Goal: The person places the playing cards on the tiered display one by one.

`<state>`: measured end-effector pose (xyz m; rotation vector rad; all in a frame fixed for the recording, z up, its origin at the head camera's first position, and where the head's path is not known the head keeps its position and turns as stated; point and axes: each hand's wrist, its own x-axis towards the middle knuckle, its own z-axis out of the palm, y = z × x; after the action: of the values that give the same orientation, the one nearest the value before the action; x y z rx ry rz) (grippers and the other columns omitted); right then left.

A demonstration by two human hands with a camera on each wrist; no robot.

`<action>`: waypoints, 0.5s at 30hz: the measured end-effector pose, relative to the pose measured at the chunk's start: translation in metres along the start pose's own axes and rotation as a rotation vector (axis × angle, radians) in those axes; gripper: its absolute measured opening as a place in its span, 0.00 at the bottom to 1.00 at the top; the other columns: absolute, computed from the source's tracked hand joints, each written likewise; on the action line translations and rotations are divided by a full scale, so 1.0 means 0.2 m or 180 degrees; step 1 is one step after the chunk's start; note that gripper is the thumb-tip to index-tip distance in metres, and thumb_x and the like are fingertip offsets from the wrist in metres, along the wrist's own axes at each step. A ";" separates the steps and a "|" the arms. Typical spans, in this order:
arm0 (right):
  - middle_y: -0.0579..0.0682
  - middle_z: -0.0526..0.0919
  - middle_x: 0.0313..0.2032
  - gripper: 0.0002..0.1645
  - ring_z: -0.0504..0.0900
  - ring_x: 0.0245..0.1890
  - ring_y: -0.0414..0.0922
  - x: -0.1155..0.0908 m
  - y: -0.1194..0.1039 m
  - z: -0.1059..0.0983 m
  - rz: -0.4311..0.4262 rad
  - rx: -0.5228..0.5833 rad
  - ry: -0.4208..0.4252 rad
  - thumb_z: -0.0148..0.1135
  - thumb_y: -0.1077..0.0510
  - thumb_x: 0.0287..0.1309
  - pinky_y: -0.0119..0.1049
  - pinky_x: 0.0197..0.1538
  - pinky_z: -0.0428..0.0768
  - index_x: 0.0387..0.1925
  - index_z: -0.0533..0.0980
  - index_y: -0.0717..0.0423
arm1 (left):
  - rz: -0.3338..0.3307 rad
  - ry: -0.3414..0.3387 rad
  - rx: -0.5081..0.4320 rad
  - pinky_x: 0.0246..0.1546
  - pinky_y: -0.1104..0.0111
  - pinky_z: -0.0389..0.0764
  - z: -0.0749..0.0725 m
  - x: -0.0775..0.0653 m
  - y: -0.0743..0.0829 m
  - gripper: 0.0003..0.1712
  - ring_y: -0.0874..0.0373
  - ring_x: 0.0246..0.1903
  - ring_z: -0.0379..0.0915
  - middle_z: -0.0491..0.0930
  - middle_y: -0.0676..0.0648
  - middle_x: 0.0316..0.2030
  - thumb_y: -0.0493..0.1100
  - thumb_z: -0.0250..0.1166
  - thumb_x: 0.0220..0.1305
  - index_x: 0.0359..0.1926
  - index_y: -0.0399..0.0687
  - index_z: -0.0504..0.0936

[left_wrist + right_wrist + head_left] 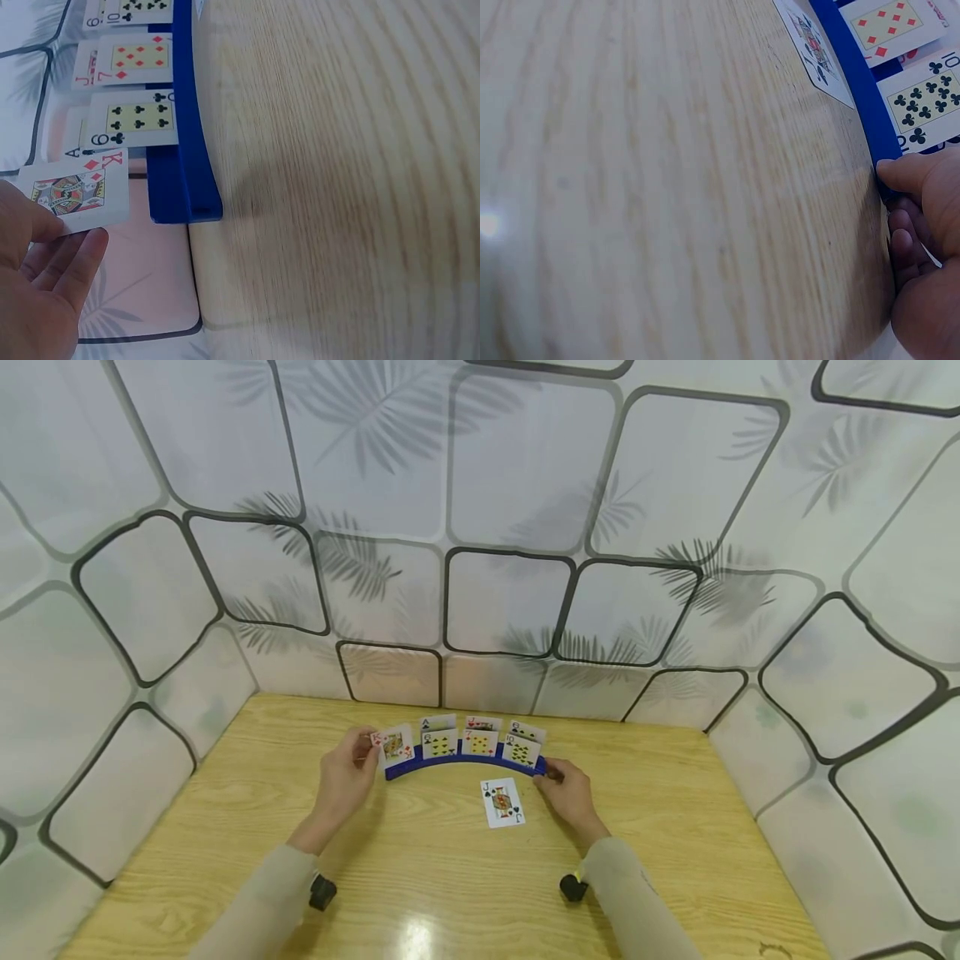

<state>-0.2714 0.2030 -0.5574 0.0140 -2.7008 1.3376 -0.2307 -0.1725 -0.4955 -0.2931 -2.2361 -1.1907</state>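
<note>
My left hand (345,783) pinches a king of diamonds (394,747) by its left edge, thumb in front and fingers behind. The card is at the left end of a curved blue card holder (196,176); in the left wrist view its lower edge shows just off the slots. My right hand (568,789) grips the holder's right end between thumb and fingers. Upright in the front row are a six of clubs (440,745), a seven of diamonds (479,742) and a ten of clubs (521,750). Behind them stand an ace (437,722), a red jack (483,723) and a black six (527,731), partly hidden.
A jack of spades (502,803) lies face up on the wooden table (435,877), in front of the holder's right half. Patterned fabric walls (510,602) enclose the table at the back and both sides.
</note>
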 end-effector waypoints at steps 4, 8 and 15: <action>0.66 0.86 0.53 0.25 0.84 0.53 0.58 0.00 0.00 0.00 0.0013 0.0012 0.0001 0.70 0.61 0.65 0.55 0.58 0.84 0.61 0.79 0.70 | 0.0012 0.0048 0.0053 0.33 0.60 0.91 0.01 0.02 -0.02 0.15 0.40 0.32 0.88 0.88 0.33 0.34 0.20 0.66 0.62 0.50 0.30 0.79; 0.66 0.86 0.53 0.25 0.84 0.53 0.58 -0.01 -0.01 0.00 0.0021 0.0013 0.0010 0.70 0.61 0.65 0.54 0.57 0.84 0.61 0.79 0.70 | 0.0023 0.0094 0.0074 0.33 0.59 0.90 0.02 0.04 -0.04 0.14 0.40 0.33 0.89 0.88 0.32 0.34 0.21 0.66 0.63 0.49 0.30 0.79; 0.66 0.86 0.51 0.24 0.84 0.51 0.57 -0.01 -0.01 0.00 -0.0010 -0.0038 0.0025 0.69 0.61 0.66 0.53 0.56 0.85 0.60 0.80 0.70 | -0.0018 0.0095 0.0039 0.33 0.55 0.90 0.02 0.05 -0.06 0.14 0.38 0.35 0.89 0.89 0.31 0.35 0.21 0.64 0.64 0.50 0.30 0.80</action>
<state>-0.2694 0.2019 -0.5558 0.0120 -2.7011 1.3178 -0.2467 -0.1771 -0.4994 -0.2626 -2.2190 -1.1766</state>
